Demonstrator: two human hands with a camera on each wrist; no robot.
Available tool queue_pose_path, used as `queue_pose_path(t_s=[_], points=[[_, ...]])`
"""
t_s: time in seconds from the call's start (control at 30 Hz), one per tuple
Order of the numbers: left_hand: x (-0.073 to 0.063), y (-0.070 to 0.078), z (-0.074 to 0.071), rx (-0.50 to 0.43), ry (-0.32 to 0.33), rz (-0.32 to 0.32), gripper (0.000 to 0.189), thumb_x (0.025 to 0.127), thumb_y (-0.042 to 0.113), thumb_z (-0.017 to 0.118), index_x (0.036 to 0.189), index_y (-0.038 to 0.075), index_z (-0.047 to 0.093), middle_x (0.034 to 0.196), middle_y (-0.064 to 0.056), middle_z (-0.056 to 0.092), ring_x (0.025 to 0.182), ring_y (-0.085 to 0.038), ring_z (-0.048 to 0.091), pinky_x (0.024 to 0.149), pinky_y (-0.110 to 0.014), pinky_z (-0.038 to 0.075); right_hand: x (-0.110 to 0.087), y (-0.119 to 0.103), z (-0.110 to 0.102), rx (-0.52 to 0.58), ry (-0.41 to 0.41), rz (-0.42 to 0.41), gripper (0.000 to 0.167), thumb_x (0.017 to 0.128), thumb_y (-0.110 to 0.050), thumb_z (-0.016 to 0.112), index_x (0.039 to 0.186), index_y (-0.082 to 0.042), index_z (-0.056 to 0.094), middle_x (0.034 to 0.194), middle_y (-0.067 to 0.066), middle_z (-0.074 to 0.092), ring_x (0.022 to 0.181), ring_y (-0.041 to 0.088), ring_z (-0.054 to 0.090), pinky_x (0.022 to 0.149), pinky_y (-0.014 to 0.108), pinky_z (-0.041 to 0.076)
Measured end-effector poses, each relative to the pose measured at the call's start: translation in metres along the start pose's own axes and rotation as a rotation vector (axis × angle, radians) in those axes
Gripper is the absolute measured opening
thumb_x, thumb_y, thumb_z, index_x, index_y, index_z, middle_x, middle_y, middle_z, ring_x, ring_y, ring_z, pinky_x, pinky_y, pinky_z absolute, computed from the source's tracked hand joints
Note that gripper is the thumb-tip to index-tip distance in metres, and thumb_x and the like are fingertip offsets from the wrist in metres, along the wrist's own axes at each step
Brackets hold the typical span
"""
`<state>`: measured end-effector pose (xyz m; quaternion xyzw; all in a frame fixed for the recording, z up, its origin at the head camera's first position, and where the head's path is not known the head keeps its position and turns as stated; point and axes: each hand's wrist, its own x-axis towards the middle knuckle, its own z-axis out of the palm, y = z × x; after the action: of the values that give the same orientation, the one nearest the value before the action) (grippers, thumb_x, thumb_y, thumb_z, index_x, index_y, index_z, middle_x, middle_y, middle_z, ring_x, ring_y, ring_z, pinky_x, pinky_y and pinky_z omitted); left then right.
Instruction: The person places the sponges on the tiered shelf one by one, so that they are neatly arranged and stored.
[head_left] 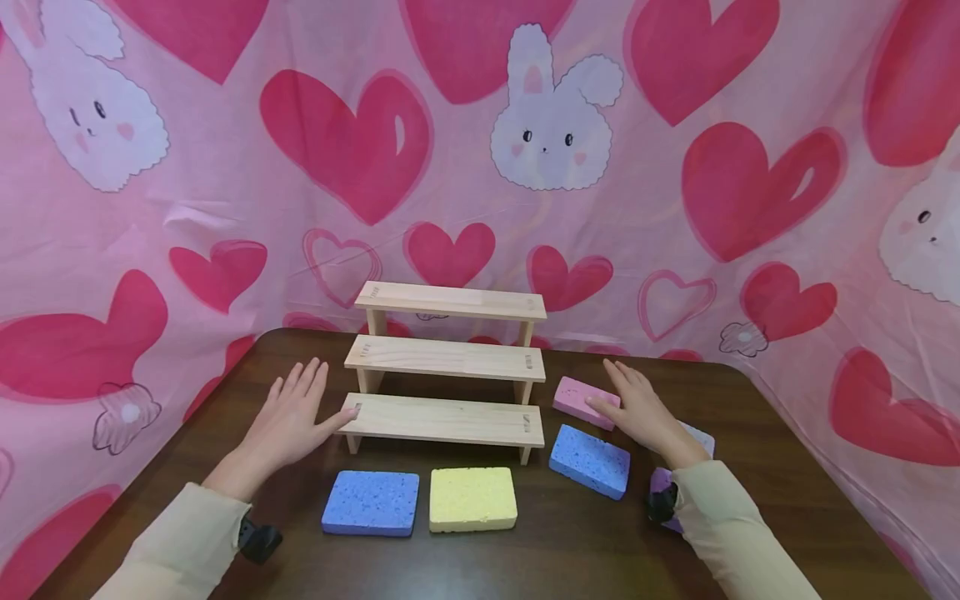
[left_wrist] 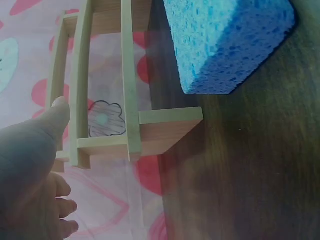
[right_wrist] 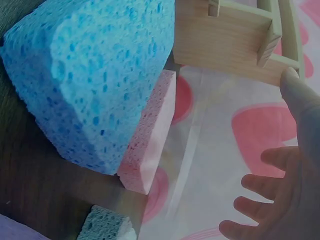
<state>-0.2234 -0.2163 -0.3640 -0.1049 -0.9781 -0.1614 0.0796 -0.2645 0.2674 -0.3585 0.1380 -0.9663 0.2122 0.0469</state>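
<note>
My left hand (head_left: 288, 417) is spread with straight fingers at the left of a three-step wooden stand (head_left: 444, 419). In the head view its thumb overlaps the lowest step's left end; the left wrist view shows nothing gripped. My right hand (head_left: 643, 410), also holding nothing, reaches over the table to the right of the stand. Its thumb overlaps a pink sponge (head_left: 576, 397) in the head view; the right wrist view shows the hand apart from it. Nearby lies a blue sponge (head_left: 590, 461). Another blue sponge (head_left: 371, 502) and a yellow sponge (head_left: 473, 498) lie before the stand.
Beneath the right forearm, a purple sponge (head_left: 660, 478) and a pale greyish sponge (head_left: 702, 437) are partly hidden. Everything stands on a dark brown wooden table (head_left: 450, 575). Behind it hangs a pink cloth (head_left: 465, 196) with hearts and rabbits.
</note>
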Motion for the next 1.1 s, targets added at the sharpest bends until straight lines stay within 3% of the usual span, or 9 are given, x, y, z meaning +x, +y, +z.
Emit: queue_pose_path(t_s=[0.7, 1.1], points=[[-0.001, -0.006, 0.011, -0.062, 0.001, 0.018, 0.093, 0.085, 0.054, 0.055, 0.140, -0.013, 0.020, 0.144, -0.033, 0.016, 0.131, -0.049, 0.011, 0.104, -0.061, 0.006, 0.010, 0.023, 0.016, 0.110, -0.019, -0.009, 0.082, 0.084, -0.043, 0.063, 0.142, 0.002, 0.026, 0.141, 0.030, 0.027, 0.128, 0.048, 0.022, 0.097, 0.065, 0.021], [-0.003, -0.007, 0.017, -0.095, -0.033, 0.018, 0.094, 0.083, 0.054, 0.057, 0.140, -0.012, 0.020, 0.144, -0.032, 0.018, 0.131, -0.048, 0.012, 0.104, -0.060, 0.009, 0.015, 0.027, 0.020, 0.176, -0.100, 0.054, 0.082, 0.084, -0.041, 0.064, 0.144, -0.001, 0.025, 0.142, 0.029, 0.027, 0.128, 0.048, 0.022, 0.097, 0.066, 0.021]])
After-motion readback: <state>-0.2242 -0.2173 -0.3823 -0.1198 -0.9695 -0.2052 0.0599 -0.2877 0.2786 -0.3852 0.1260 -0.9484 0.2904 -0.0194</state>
